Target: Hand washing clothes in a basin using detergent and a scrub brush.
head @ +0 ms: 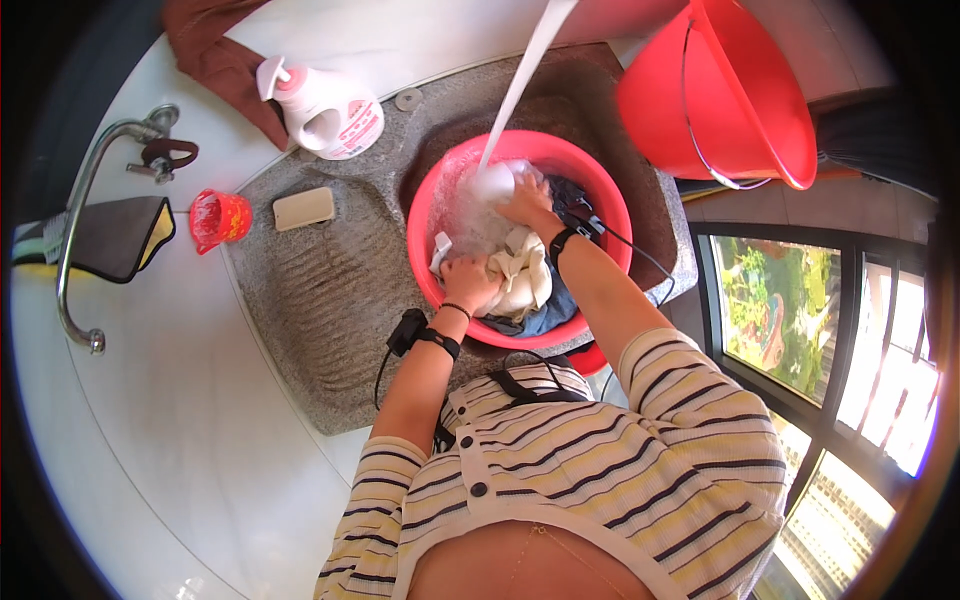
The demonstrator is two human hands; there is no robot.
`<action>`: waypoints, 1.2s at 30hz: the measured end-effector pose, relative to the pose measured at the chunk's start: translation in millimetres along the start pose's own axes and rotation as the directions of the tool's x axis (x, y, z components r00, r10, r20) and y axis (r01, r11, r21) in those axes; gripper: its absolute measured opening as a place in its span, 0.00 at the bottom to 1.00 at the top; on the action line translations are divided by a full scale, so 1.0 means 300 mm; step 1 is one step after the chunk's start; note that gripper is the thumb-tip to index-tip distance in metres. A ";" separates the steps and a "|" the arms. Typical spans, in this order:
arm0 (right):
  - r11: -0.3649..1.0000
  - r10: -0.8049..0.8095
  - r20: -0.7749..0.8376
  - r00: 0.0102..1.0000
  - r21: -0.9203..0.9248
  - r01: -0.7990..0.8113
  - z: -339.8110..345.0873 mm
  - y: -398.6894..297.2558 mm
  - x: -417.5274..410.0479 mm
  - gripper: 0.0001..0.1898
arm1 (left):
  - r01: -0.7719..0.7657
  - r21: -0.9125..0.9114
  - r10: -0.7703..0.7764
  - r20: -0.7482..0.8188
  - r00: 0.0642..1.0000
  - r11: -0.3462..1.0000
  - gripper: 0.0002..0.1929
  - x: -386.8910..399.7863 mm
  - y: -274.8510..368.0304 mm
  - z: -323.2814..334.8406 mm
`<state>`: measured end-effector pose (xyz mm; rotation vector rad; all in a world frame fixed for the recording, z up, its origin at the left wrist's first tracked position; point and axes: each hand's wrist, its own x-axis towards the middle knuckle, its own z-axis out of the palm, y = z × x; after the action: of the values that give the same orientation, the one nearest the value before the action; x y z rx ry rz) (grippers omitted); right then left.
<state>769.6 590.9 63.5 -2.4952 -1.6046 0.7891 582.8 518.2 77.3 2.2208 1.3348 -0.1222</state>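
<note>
A red plastic basin (619, 247) stands in a stone laundry sink and holds sudsy water and clothes. My left hand (471, 281) is inside at the near left, its fingers on a cream cloth (529, 274) and a bit of white cloth (440, 249) beside it. Farther back, my right hand (531, 201) presses on a white, foamy piece of fabric (495, 182) near the stream of water. Dark clothes (568, 196) lie to its right, and blue fabric (549, 313) shows at the near side. Fingertips of both hands are partly hidden in cloth and foam.
Left of the basin is the sink's ribbed stone washboard (322, 300), with a bar of soap (304, 208) above it. A white pump bottle (334, 112), small red cup (219, 217), metal faucet (75, 225) and grey cloth (124, 236) surround it. A red bucket (667, 97) stands at back right.
</note>
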 end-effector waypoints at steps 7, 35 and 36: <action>0.977 -0.158 -0.076 0.984 0.131 0.167 -0.127 -0.009 -0.173 0.34 | 0.025 -0.253 -0.048 -0.086 0.995 0.967 0.32 -0.068 0.010 0.000; 0.032 -0.182 0.108 0.977 0.994 -0.104 -0.605 -1.148 -0.179 0.34 | -0.073 -0.697 -0.353 -0.448 0.822 0.713 0.27 -0.414 -0.580 -0.281; 0.000 -0.213 0.209 0.955 0.977 -0.214 -0.633 -1.153 -0.147 0.32 | 0.046 -0.622 -0.379 -0.415 0.827 0.782 0.28 -0.438 -0.591 -0.256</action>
<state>554.6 748.9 357.7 -1.1922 -0.4422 1.6045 352.4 516.1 116.5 1.5878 1.6291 0.7794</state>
